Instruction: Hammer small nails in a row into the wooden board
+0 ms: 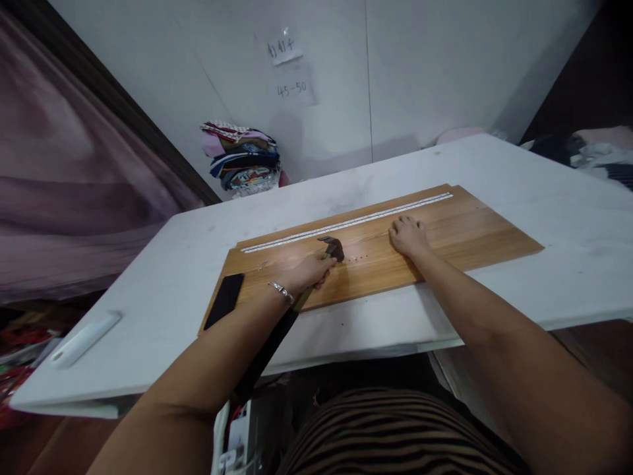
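On the white tabletop (514, 178), a board (475, 231) is laid mid-frame; at centre, a hammer (335, 249) is gripped by the closed left hand (312, 272); the half-open right hand (409, 235) is rested right of centre, nothing visibly held; specks (356, 258) might be scattered by a stray swing

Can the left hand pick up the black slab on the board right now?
Probably not directly: the left hand is gripping the hammer, which would likely need setting down first. The black slab itself looks uncovered.
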### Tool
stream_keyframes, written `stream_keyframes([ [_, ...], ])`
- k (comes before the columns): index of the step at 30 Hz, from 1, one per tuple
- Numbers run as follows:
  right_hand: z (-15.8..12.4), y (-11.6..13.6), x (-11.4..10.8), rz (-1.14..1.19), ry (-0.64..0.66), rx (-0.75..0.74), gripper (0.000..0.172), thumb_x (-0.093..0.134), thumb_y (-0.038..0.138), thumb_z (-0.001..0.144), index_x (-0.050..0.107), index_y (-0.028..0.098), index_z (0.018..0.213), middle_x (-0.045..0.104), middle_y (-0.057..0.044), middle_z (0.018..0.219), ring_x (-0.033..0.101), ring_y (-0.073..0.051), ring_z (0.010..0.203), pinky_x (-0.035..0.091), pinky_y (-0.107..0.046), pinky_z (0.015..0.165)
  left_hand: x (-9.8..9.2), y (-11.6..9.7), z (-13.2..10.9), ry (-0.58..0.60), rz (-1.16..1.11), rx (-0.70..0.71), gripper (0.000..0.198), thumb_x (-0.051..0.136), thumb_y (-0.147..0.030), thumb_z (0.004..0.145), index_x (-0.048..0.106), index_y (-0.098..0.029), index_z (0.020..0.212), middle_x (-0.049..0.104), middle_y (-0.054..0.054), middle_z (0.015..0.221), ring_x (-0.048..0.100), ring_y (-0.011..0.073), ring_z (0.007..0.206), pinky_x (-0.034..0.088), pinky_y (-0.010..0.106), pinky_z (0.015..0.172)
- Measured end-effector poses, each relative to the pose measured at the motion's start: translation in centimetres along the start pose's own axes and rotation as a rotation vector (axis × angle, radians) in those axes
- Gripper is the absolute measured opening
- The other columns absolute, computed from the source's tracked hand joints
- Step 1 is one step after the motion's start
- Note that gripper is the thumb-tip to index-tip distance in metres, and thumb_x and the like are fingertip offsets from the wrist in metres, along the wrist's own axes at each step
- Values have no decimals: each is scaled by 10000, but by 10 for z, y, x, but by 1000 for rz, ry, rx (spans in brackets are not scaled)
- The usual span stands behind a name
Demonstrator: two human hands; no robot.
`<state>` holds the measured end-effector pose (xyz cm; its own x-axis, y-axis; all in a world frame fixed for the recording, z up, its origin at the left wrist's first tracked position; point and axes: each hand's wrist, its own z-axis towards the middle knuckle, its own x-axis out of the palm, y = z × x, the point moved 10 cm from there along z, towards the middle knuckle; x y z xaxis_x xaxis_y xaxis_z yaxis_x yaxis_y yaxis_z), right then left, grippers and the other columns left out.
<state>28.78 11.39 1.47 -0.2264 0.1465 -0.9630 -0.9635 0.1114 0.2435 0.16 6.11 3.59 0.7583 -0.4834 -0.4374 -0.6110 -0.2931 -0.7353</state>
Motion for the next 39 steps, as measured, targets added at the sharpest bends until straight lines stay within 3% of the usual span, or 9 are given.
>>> stream_keyframes([
  [8,1,0,1,5,2,-6,435,309,313,1017,679,153,1180,628,-198,1336,480,-325,1292,335,-492,1059,-5,-10,-4,-22,-4,15,172,624,-345,924,566,-196,860,469,-64,606,404,62,419,326,207,404],
  [17,-1,1,-1,5,11,2,444,306,313,1015,674,145,1197,622,-205,1341,480,-330,1300,331,-505,1070,1,0,3,3,25,11,224,624,-407,939,543,-207,878,458,-74,580,413,75,411,340,210,400],
  [26,1,0,1,2,13,5,441,306,318,1017,679,148,1179,620,-199,1351,482,-327,1310,330,-500,1076,-3,-13,-6,2,0,20,172,585,-319,954,548,-192,845,449,-67,592,393,56,416,314,193,400],
  [33,-1,2,-2,7,7,5,450,305,315,1009,679,139,1186,626,-206,1339,483,-333,1306,333,-506,1075,3,-4,-2,21,-20,-27,157,561,-308,969,528,-204,857,445,-71,561,396,73,407,327,210,408],
  [39,0,0,1,11,6,4,437,314,312,1006,681,153,1182,625,-197,1343,477,-328,1305,330,-505,1070,-3,-12,-7,-3,-15,-17,152,581,-315,952,551,-194,866,449,-70,597,386,57,412,311,201,408],
])
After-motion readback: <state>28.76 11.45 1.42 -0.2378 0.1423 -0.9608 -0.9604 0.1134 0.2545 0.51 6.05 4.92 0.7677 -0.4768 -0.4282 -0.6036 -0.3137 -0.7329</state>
